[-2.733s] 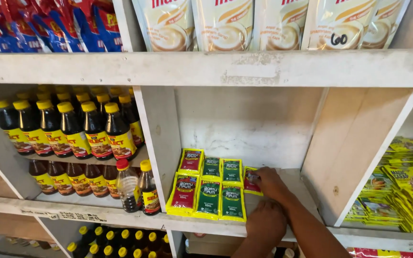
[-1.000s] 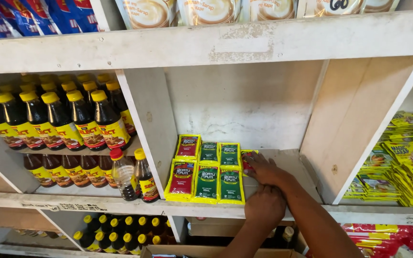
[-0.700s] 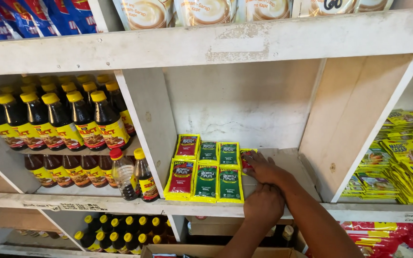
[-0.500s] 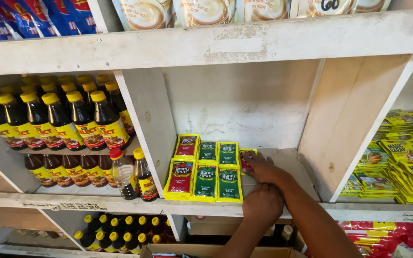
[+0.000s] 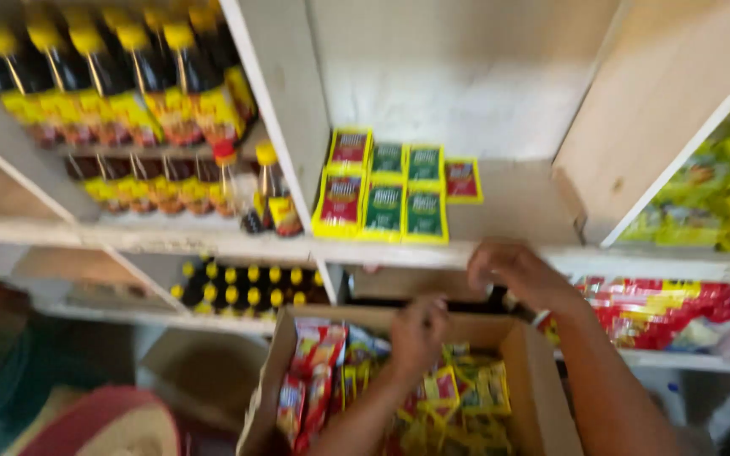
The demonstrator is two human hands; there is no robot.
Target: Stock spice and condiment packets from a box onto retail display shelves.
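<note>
Sachets, small yellow, red and green foil packets, fill the brown cardboard box at 6 o'clock. Left hand dips in, grip blurred, cannot tell; right hand hovers curled, seemingly empty.

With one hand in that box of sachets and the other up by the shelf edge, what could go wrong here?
The cardboard box is crammed with loose sachets; as the left hand digs in, some might spill over the side.

The right hand is close under the shelf edge, so it might knock against it.

The shelved packets sit right at that edge, where a bump could tip them off.
</note>
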